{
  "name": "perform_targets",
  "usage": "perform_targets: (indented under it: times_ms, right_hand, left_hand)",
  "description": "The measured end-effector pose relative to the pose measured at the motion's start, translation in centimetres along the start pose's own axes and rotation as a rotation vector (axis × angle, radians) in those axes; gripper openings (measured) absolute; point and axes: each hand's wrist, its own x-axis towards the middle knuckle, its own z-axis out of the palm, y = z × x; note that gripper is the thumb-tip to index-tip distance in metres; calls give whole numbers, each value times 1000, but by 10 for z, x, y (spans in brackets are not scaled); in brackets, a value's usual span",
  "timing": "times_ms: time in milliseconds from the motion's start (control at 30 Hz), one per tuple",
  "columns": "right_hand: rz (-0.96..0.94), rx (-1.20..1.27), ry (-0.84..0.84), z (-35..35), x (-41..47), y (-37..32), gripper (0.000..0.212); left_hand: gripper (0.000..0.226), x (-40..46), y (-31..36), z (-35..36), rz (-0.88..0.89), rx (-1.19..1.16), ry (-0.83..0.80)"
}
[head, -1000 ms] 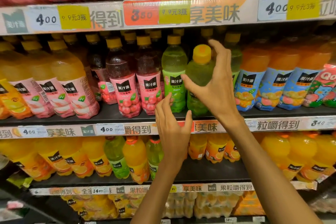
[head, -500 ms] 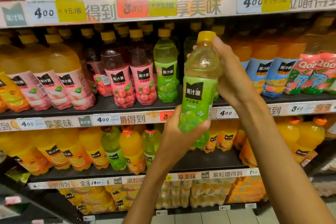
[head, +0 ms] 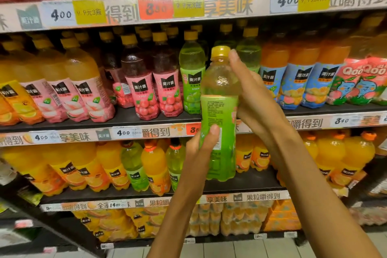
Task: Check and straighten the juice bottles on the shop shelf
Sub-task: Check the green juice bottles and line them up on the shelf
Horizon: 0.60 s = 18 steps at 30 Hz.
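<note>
1. I hold the green juice bottle (head: 219, 115) upright in front of the middle shelf (head: 146, 118), clear of its row.
2. My left hand (head: 199, 148) grips its lower body; my right hand (head: 254, 98) wraps the shoulder, fingertip by the yellow cap (head: 219, 51).
3. Its printed back faces me, so I judge I should read it, then turn the front outward before setting it beside the other green bottle (head: 191, 77).
4. It looks full of pale green juice and capped.

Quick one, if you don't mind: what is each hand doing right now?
Left hand: grips the lower part of the green juice bottle, thumb across its label.
Right hand: holds the same bottle's upper part, fingertips near the yellow cap.
</note>
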Motion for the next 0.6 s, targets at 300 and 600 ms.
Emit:
perform_targets:
  times_ms: [300, 600]
  right_hand:
    - [117, 295, -70, 2, 4, -4, 29]
    - [37, -53, 115, 3, 1, -4, 29]
  left_hand:
    - [59, -7, 2, -10, -85, -16, -189]
    - [40, 1, 4, 5, 8, 138, 95]
